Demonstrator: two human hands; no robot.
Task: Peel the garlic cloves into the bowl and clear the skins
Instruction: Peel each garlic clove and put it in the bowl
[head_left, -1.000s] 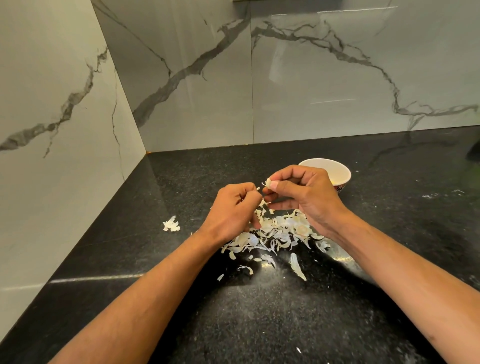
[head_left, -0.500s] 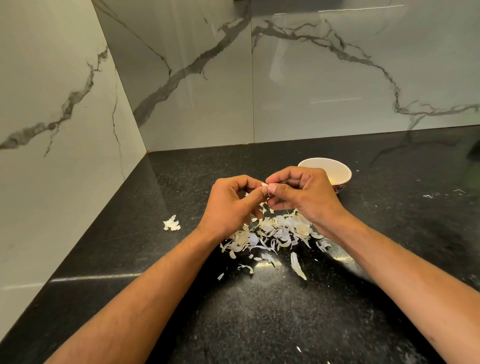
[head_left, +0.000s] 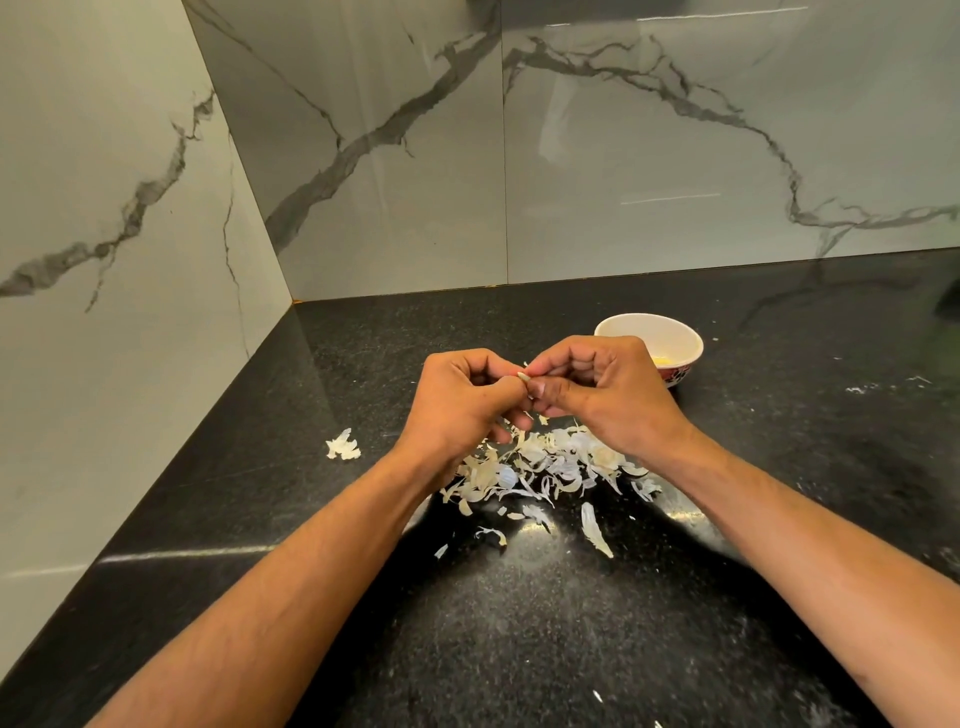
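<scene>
Grey-veined marble walls (head_left: 363, 156) meet a black speckled counter (head_left: 519, 623), where a stray skin scrap (head_left: 343, 445) lies at 9 o'clock from the main heap. Left hand (head_left: 460, 410) and right hand (head_left: 605, 392), fingers curled, together pinch a garlic cloves piece (head_left: 523, 375) above the skins (head_left: 550, 467). At 2 o'clock from the hands sits the bowl (head_left: 675, 338), something pale yellow inside.

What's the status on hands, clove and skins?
Left hand and right hand both pinching one garlic clove above the skin pile. Bowl just behind right hand. Skins not yet cleared; stray skin sits left.
</scene>
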